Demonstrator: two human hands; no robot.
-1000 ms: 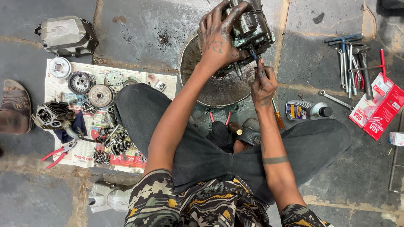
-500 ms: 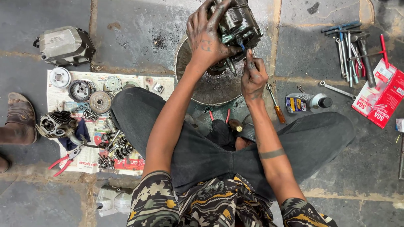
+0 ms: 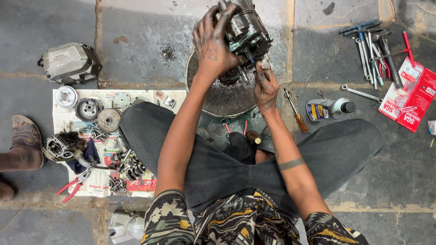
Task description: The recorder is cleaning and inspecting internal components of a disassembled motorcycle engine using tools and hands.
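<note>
I sit cross-legged on a stone floor. My left hand (image 3: 212, 43), dark with grease, grips the side of a grimy engine block (image 3: 247, 31) held tilted over a round metal pan (image 3: 200, 97). My right hand (image 3: 265, 86) is closed on a small tool with a blue shaft (image 3: 250, 57), its tip pushed into the lower part of the engine block. Dirty liquid lies in the pan under the block.
On newspaper (image 3: 61, 119) at left lie gears, a clutch, a cylinder head (image 3: 63, 146) and red pliers (image 3: 72, 186). An engine cover (image 3: 70, 62) sits above. A screwdriver (image 3: 296, 113), oil bottle (image 3: 329, 109), wrenches (image 3: 374, 50) and red cartons (image 3: 411, 95) lie right. Another person's boot (image 3: 25, 143) stands far left.
The view has shifted slightly, so the block sits higher in frame. My right hand has kept working the small tool at the block's underside while my left hand keeps its grip.
</note>
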